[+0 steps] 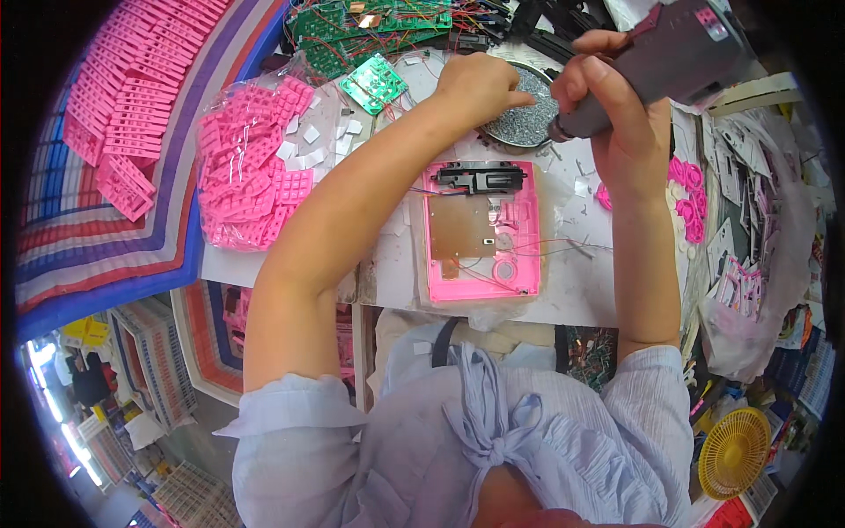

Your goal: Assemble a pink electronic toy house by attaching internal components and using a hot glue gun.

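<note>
My right hand grips a dark grey power screwdriver, its nose pointing left and down beside a round dish of small metal screws. My left hand reaches over this dish, fingers bent together at the screws; whatever they pinch is too small to make out. Below the dish, a pink plastic housing lies open on the table. Inside it sit a brown circuit board and, along the top, a black mechanism. Thin red wires trail from the housing to the right.
A bag of pink keypads lies left, near scattered white squares. Green circuit boards with wires stand at the back. Pink strips fill a striped tray at far left. Pink rings lie right.
</note>
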The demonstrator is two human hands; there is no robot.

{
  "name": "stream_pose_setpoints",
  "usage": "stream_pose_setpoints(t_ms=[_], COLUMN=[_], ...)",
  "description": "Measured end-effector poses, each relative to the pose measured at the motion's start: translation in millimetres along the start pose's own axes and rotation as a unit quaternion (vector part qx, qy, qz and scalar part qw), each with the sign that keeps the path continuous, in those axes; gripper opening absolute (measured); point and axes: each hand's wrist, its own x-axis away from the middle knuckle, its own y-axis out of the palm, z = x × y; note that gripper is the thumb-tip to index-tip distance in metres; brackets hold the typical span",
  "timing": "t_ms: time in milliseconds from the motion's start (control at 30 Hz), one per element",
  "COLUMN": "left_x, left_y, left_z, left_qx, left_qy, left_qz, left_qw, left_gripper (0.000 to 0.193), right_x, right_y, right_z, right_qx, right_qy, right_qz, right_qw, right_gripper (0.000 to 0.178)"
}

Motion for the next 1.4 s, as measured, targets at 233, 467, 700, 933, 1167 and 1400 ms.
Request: stream_pose_setpoints(t_ms=[233, 467, 700, 933, 1167, 1400], left_x=[133, 174, 177, 166, 140, 147], left_y=[-27, 3, 2, -8, -21, -1], left_z=[47, 75, 76, 73, 64, 53], left_qx=[0.119, 0.184, 0.189, 0.169, 0.062, -0.012], left_qy=[0.075, 0.182, 0.2, 0.237, 0.132, 0.08], left_qz=[0.081, 0.256, 0.257, 0.267, 0.265, 0.205], left_qw=[0.987, 0.931, 0.926, 0.918, 0.953, 0.975], left_gripper=[0.035, 0.033, 0.037, 0.038, 0.031, 0.023], right_x=[46, 67, 76, 72, 48, 25], right_y=[-5, 16, 24, 26, 13, 15], right_z=[-16, -41, -41, -41, -15, 33], right_qx=[-0.034, -0.228, -0.247, -0.261, -0.187, -0.071], right_qy=[0.018, -0.012, 0.036, 0.044, -0.04, -0.015], right_qz=[0.041, -0.156, -0.145, -0.127, -0.093, -0.008], right_qw=[0.998, 0.961, 0.957, 0.956, 0.977, 0.997], right_gripper=[0.029, 0.032, 0.033, 0.032, 0.022, 0.007])
